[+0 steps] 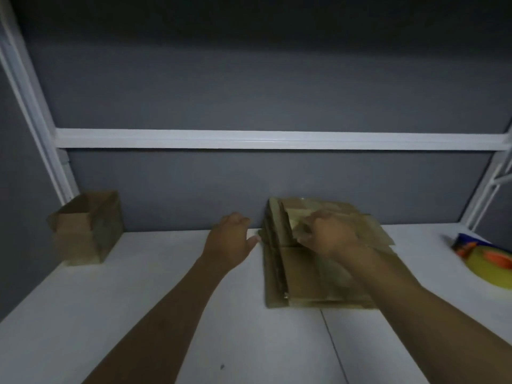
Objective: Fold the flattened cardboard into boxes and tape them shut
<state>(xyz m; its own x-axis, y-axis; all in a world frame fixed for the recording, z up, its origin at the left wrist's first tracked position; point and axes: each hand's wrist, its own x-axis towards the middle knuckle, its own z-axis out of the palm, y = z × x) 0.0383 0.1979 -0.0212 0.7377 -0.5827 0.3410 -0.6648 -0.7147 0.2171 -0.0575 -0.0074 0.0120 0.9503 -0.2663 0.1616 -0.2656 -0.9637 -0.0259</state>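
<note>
Right hand [329,236] on the top sheet [296,218] of the cardboard stack [304,278], fingers curled round that sheet's left edge, pinching it. Blurred, so thumb placement unclear. Left hand [230,239] just left of the stack, fingers loosely bent, holding nothing, thumb tip near the stack's edge. Stack flat on a white table [138,300], far end against a grey wall [194,184]. Left of the stack, well apart: open cardboard box [86,228] by the wall. Right of the stack: yellow-and-orange object [487,261], too blurred to name. Above the stack: white rail [277,139] across the wall. Dim light.
</note>
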